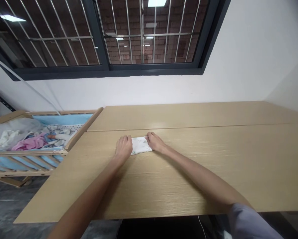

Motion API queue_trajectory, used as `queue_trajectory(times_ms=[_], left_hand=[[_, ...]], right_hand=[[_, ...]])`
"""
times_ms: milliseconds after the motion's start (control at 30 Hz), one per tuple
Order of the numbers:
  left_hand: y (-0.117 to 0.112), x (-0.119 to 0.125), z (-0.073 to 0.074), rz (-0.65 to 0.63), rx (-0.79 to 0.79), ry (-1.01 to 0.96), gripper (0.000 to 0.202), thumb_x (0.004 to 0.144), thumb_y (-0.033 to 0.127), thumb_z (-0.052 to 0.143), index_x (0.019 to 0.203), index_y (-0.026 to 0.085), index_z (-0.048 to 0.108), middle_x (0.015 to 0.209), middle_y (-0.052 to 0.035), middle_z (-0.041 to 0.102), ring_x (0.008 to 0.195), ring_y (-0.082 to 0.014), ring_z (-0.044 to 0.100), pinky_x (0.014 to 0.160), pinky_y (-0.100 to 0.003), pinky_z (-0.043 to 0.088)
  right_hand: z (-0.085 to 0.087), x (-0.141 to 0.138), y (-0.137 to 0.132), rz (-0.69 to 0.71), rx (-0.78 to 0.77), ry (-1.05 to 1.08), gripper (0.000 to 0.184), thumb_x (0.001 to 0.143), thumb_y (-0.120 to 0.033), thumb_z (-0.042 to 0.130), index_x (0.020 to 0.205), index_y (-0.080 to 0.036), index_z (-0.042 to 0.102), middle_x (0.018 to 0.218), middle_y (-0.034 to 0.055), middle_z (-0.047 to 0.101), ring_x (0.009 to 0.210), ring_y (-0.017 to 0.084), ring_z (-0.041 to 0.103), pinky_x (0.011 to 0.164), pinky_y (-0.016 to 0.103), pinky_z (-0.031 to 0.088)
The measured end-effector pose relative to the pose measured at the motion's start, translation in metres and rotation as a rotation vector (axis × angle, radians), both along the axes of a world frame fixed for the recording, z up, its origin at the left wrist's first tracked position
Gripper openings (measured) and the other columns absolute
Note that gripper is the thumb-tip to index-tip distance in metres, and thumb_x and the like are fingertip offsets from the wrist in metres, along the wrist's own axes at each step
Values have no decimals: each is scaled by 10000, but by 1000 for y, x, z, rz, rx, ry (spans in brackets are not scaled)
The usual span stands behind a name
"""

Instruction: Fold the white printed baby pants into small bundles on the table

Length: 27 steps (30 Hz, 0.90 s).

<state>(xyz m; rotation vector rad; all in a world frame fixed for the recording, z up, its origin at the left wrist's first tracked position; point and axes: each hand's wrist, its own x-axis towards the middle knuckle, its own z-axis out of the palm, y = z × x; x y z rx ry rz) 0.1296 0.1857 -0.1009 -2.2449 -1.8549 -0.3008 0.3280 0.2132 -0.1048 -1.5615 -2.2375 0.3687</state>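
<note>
A small folded white cloth point(141, 145) with faint green prints lies on the wooden table point(201, 172). My left hand point(124, 146) grips its left edge with the fingers curled over it. At the upper right corner, my right hand point(154, 141) pinches the cloth between thumb and fingers. Both hands rest close to the tabletop, and the cloth spans the short gap between them. The fingers' undersides are hidden.
On the left stands a wooden crib point(84, 129) with blue lining, holding a pink cloth point(30, 142), other fabrics and a clear plastic bag point(21, 127). Behind the table are a white wall point(149, 91) and a barred window point(151, 68). Something black sits below the front edge.
</note>
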Motion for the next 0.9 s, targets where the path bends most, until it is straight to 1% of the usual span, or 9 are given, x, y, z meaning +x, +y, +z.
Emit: queue_trajectory(times_ms=[100, 200, 267, 333, 433, 500, 667, 800, 900], left_hand=[[-1, -2, -2, -8, 26, -7, 286, 955, 112, 361, 1071, 87, 621, 1038, -208, 645, 988, -318, 604, 829, -410, 453], [-6, -2, 2, -20, 76, -36, 340, 1001, 215, 326, 1115, 83, 617, 1092, -224, 640, 1038, -336, 597, 882, -446, 453], [-12, -1, 3, -41, 119, -60, 413, 1022, 321, 317, 1239, 77, 569, 1234, -243, 605, 1154, -352, 564, 965, -480, 432], [-18, 1, 1, -122, 147, -85, 507, 1024, 393, 315, 1378, 67, 474, 1396, -247, 528, 1309, -351, 485, 1064, -496, 388], [-25, 5, -12, -307, 101, -134, 651, 1026, 474, 259, 1505, 39, 322, 1549, -245, 400, 1472, -331, 328, 1165, -504, 317], [-28, 7, -23, -365, 33, -143, 743, 1023, 537, 213, 1534, -1, 253, 1586, -264, 334, 1507, -334, 264, 1198, -514, 277], [-29, 5, -36, -313, -13, -92, 826, 1013, 593, 199, 1532, -49, 241, 1600, -287, 283, 1523, -342, 217, 1230, -510, 215], [-27, 1, -38, -287, -3, -93, 815, 1008, 601, 237, 1548, -10, 231, 1601, -277, 290, 1517, -332, 243, 1217, -504, 252], [-28, 0, -34, -264, -3, -92, 825, 999, 613, 265, 1542, -8, 246, 1588, -288, 312, 1501, -349, 279, 1196, -519, 282]], right_hand=[[1, -1, -1, -10, 16, 3, 288, 1044, -285, 367, 1165, -140, 585, 1169, 179, 650, 1091, 266, 618, 916, 358, 464], [12, -2, -13, 2, 145, 4, 339, 1037, -307, 370, 1260, -127, 553, 1273, 203, 598, 1207, 299, 550, 1022, 420, 419], [18, -3, -24, 105, 237, -3, 409, 1037, -365, 357, 1319, -123, 530, 1350, 207, 561, 1268, 313, 508, 1082, 456, 377], [19, -5, -32, 257, 256, -37, 493, 1032, -407, 336, 1407, -121, 479, 1461, 199, 499, 1360, 313, 443, 1139, 473, 324], [8, -8, -38, 408, 210, -136, 639, 991, -385, 360, 1545, -72, 313, 1604, 199, 336, 1487, 314, 291, 1214, 484, 213], [-2, -9, -37, 446, 190, -195, 732, 944, -358, 413, 1569, -18, 242, 1630, 218, 268, 1514, 327, 234, 1237, 483, 160], [-10, -3, -38, 423, 192, -186, 750, 958, -408, 398, 1580, -26, 226, 1638, 217, 243, 1534, 324, 186, 1247, 502, 142], [-9, 7, -40, 408, 171, -153, 767, 999, -515, 340, 1581, -30, 219, 1636, 225, 238, 1538, 317, 181, 1251, 500, 150], [-12, 15, -40, 396, 142, -139, 814, 1008, -609, 283, 1592, -49, 190, 1646, 220, 204, 1545, 316, 153, 1254, 505, 143]])
